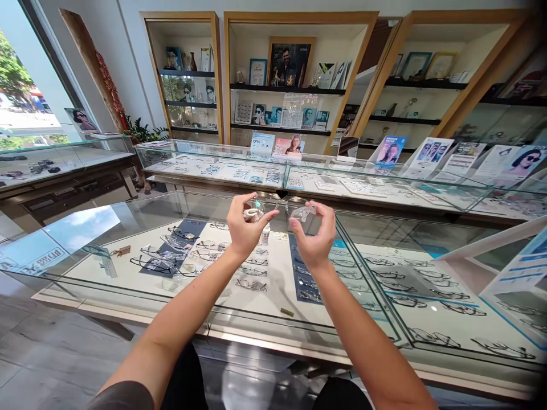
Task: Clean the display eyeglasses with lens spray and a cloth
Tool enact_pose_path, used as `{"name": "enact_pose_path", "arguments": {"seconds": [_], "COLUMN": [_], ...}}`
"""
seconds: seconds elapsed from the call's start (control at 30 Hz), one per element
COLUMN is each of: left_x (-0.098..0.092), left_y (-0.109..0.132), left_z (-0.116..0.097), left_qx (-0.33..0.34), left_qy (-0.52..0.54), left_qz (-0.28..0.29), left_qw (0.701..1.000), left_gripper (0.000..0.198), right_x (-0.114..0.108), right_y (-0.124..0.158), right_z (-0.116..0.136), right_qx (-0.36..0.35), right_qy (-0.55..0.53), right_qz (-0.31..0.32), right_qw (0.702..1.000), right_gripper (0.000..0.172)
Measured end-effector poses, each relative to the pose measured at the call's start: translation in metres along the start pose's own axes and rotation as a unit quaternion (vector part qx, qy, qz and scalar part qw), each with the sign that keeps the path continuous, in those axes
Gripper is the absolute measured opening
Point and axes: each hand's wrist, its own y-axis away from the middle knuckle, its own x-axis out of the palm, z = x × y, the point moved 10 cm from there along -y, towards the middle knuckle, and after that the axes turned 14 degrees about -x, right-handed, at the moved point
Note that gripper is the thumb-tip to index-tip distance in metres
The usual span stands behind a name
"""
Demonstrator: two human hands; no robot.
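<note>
- Left hand (244,225), at 9 o'clock from the glasses: we find thumb and fingers pinching one end of them, a white wad (253,213) tucked in the grip.
- Right hand (316,234), at 3 o'clock: thumb and fingers pinching a clear piece (303,213) by the other end; we cannot tell whether it belongs to them.
- Glasses (281,197), thin-rimmed: between the hands, above the case.
- Progress: we judge the handling midway. Done: glasses up and in both hands. Left: not yet set down. Anything finer is too small for us to tell.
- Case (277,285), glass-topped, at 6 o'clock; frames (251,285) in it at 7, small bar (287,312) at 6.
- Second case (239,168), at 11.
- Shelves (287,89), at 12.
- Plant (143,132), at 10.
</note>
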Motion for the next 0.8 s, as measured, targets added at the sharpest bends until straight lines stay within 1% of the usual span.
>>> {"name": "enact_pose_path", "arguments": {"seconds": [0.07, 0.13, 0.23, 0.3, 0.4, 0.57, 0.7, 0.8], "left_x": [0.0, 0.001, 0.005, 0.008, 0.011, 0.007, 0.006, 0.003], "left_y": [-0.017, -0.038, -0.067, -0.079, -0.083, -0.074, -0.071, -0.072], "left_z": [-0.016, -0.037, -0.072, -0.089, -0.099, -0.097, -0.102, -0.105], "left_qx": [-0.001, 0.005, 0.031, 0.044, 0.046, 0.024, 0.032, 0.036], "left_qy": [0.009, -0.004, -0.036, -0.042, -0.043, -0.049, -0.057, -0.06], "left_qz": [0.0, 0.0, 0.011, 0.024, 0.038, 0.039, 0.054, 0.051], "left_qw": [1.0, 1.0, 0.999, 0.998, 0.997, 0.998, 0.996, 0.996], "left_gripper": [0.062, 0.062, 0.06, 0.058, 0.057, 0.058, 0.054, 0.051], "right_x": [-0.005, -0.012, -0.023, -0.028, -0.03, -0.028, -0.031, -0.033], "right_y": [-0.029, -0.062, -0.104, -0.12, -0.126, -0.118, -0.115, -0.114], "right_z": [0.007, 0.016, 0.024, 0.029, 0.032, 0.03, 0.026, 0.028], "right_qx": [-0.029, -0.049, -0.034, -0.02, 0.001, 0.016, 0.022, 0.016], "right_qy": [0.014, 0.03, 0.038, 0.027, 0.009, 0.009, 0.012, 0.0], "right_qz": [0.009, 0.015, 0.018, 0.011, 0.009, 0.023, 0.027, 0.029], "right_qw": [0.999, 0.998, 0.999, 0.999, 1.0, 1.0, 0.999, 0.999], "right_gripper": [0.048, 0.047, 0.049, 0.051, 0.05, 0.049, 0.052, 0.054]}}
